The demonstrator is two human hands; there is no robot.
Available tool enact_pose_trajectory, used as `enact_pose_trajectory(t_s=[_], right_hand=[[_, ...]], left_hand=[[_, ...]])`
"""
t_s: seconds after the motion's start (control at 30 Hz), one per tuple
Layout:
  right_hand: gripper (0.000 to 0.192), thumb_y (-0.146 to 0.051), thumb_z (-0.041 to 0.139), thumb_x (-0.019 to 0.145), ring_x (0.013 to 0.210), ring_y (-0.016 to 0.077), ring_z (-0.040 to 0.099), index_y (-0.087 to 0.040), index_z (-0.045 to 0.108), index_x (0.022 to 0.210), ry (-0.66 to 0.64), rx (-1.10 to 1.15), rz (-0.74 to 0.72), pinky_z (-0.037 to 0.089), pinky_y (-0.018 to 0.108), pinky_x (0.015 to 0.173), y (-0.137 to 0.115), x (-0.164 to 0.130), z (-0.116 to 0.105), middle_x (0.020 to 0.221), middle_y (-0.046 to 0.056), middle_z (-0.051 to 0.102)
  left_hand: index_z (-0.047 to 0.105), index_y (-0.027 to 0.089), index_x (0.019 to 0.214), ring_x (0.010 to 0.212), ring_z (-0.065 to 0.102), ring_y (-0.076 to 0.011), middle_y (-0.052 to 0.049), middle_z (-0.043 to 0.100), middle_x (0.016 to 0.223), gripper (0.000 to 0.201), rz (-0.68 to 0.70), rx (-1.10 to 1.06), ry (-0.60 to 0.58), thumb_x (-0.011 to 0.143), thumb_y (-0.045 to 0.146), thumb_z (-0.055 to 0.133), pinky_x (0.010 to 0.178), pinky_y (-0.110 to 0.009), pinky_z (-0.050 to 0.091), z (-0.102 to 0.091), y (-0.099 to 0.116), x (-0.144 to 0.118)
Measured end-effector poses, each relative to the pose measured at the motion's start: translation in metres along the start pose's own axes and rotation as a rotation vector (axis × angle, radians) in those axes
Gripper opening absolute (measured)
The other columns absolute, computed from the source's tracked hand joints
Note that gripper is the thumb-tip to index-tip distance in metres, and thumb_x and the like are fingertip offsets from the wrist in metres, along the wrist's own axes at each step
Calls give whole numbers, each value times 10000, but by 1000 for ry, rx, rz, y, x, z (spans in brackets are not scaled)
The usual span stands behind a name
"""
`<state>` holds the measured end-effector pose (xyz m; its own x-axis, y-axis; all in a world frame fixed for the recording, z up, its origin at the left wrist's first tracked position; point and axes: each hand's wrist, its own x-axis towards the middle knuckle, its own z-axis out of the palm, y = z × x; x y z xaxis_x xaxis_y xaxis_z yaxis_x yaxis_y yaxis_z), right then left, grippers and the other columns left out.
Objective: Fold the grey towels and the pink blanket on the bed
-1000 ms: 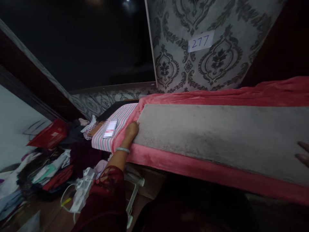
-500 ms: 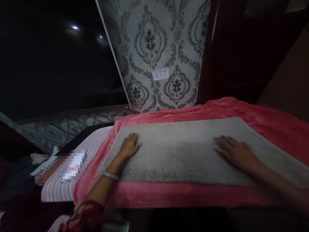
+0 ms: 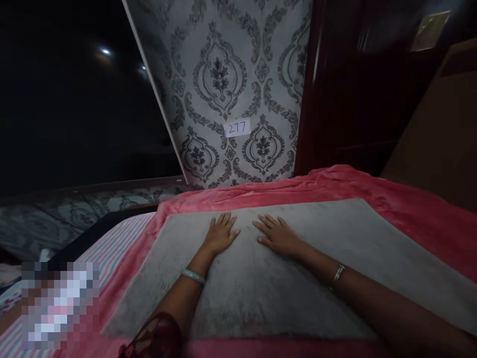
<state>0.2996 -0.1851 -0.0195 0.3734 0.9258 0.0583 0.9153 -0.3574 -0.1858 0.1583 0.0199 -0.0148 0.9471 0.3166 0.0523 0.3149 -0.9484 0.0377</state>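
A grey rectangular mat [image 3: 246, 278], its surface soft and mottled, lies spread flat over a pink plush blanket [image 3: 387, 199]. On the mat's left half my left hand [image 3: 221, 234] rests palm down, fingers spread. My right hand [image 3: 279, 235] is also palm down on the mat, a short way to the right, with its fingers apart. Neither hand holds anything. A light bangle circles my left wrist and a silver one my right.
Patterned wallpaper [image 3: 219, 74] with a paper marked 277 [image 3: 237, 128] stands behind. A large dark screen [image 3: 74, 109] is at the upper left, a dark red panel [image 3: 343, 99] at the right. Striped cloth [image 3: 115, 243] and a blurred-out patch [image 3: 59, 306] lie at left.
My right hand has moved left across the mat, close to my left hand, which has shifted slightly right. The view has moved, so the mat appears larger and lower.
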Motion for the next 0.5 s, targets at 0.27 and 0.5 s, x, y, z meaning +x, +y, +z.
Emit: enact_pose_trajectory(t_s=[0.27, 0.5], right_hand=[[670, -630, 293, 988, 1503, 299, 120, -288, 280, 1564, 15, 65, -92, 88, 599, 1181, 5, 20, 0, 1635, 64, 158], [674, -647, 300, 974, 1493, 293, 174, -291, 332, 1545, 24, 34, -4, 129, 572, 1186, 34, 19, -2, 1618, 53, 231]], left_hand=[[281, 327, 1551, 1531, 89, -259, -22, 189, 1651, 614, 205, -16, 121, 972, 486, 409, 1226, -551, 74, -9, 4, -1], [288, 319, 1549, 1521, 147, -269, -47, 204, 1641, 636, 80, -33, -63, 965, 561, 357, 1206, -569, 115, -7, -2, 13]])
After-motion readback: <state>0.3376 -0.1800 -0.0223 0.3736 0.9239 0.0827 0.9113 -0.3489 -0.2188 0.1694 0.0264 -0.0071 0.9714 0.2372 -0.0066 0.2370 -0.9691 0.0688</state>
